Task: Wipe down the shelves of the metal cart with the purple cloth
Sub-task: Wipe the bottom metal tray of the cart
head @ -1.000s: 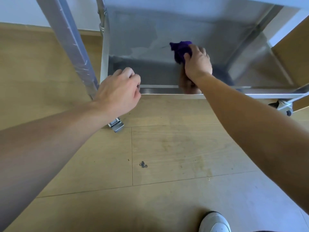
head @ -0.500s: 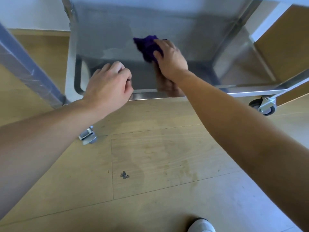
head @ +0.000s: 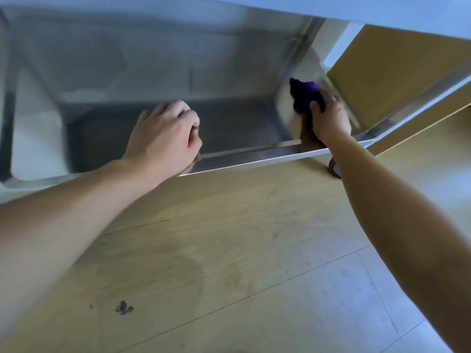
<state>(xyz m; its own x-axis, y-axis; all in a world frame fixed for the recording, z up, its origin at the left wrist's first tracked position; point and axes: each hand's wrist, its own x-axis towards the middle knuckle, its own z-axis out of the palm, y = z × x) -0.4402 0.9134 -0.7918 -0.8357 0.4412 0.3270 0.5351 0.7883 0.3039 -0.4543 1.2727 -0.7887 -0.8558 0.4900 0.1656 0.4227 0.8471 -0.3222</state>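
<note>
The right hand (head: 330, 118) is gripping the bunched purple cloth (head: 305, 94), pressing it at its fingertips onto the cart's bottom shelf (head: 153, 72); the left hand (head: 165, 135), well apart, is curling over the front rim (head: 242, 159).

Open room across shelf floor (head: 165, 67); front lip (head: 254, 156), side wall (head: 286, 108) and upper shelf (head: 382, 11) bound it

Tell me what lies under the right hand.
The purple cloth, bunched on the cart shelf, shows past the right hand. The rest of it and the metal beneath are covered.
</note>
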